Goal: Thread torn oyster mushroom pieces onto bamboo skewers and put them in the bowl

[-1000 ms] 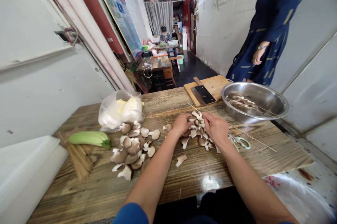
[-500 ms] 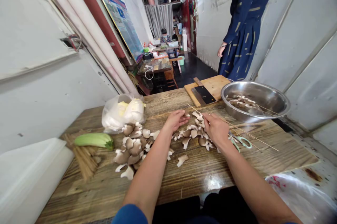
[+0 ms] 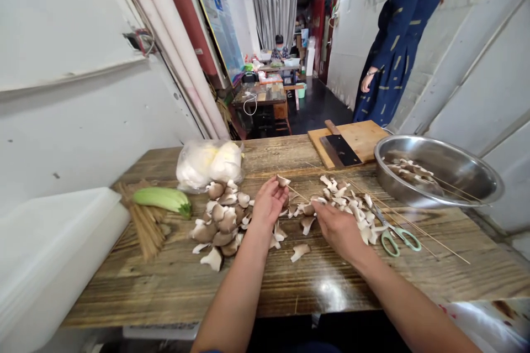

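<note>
On the wooden table [image 3: 285, 289] I saw mushrooms [image 3: 227, 219], skewers [image 3: 144, 230], scissors [image 3: 391, 227], a plastic bag [image 3: 199, 167], chopping board [image 3: 366, 137] and steel basin [image 3: 399, 185]

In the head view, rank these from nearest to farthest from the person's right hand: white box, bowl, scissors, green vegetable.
From the right hand:
1. Scissors: just to its right, on the table.
2. Bowl: farther right and forward.
3. Green vegetable: across on the left, beyond the mushroom pile.
4. White box: at the far left edge.

there are two mushroom heaps [image 3: 223, 223], one cleaver [image 3: 343, 149], one steel bowl [image 3: 395, 183] and seemingly two loose skewers [image 3: 447, 247].
</note>
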Available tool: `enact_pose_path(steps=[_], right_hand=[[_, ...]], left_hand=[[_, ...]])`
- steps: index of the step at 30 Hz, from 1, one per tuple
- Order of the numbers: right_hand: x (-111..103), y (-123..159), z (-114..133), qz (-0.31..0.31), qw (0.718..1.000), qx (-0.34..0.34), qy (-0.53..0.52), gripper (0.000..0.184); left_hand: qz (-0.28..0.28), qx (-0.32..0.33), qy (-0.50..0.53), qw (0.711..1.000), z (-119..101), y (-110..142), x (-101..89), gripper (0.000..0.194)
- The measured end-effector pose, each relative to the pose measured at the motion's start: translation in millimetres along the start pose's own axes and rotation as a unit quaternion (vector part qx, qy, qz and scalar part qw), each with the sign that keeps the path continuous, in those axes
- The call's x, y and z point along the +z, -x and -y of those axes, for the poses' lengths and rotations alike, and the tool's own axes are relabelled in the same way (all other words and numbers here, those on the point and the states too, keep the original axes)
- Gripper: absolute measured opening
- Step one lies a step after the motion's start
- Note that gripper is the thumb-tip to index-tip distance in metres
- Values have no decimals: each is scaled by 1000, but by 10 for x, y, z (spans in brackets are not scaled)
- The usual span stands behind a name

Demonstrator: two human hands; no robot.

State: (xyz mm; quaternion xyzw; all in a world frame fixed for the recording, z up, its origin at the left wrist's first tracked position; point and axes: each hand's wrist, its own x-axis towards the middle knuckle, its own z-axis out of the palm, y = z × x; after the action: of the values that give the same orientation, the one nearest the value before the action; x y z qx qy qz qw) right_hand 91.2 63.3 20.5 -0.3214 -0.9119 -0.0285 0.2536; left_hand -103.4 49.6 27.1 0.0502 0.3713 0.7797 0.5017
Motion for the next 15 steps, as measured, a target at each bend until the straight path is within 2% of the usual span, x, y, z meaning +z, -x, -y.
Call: enact_pose_path(steps=[3,5,9,15], right_hand=[[-15,1,16,19,1000,14,-7,33],[-34,-3,12,25,999,21,-15,33],[-51,-6,1,30,999,30,-20,33],[-21,11,-10,22,999,41,-15,33]], left_hand=[[33,-22,-25,999,-18,26,-14,20],[44,-29,-25,998,-34,27,-22,17],[22,-33,2,999,-72,2,-38,14],[-10,-93,43,995,-116,0,-34,13]])
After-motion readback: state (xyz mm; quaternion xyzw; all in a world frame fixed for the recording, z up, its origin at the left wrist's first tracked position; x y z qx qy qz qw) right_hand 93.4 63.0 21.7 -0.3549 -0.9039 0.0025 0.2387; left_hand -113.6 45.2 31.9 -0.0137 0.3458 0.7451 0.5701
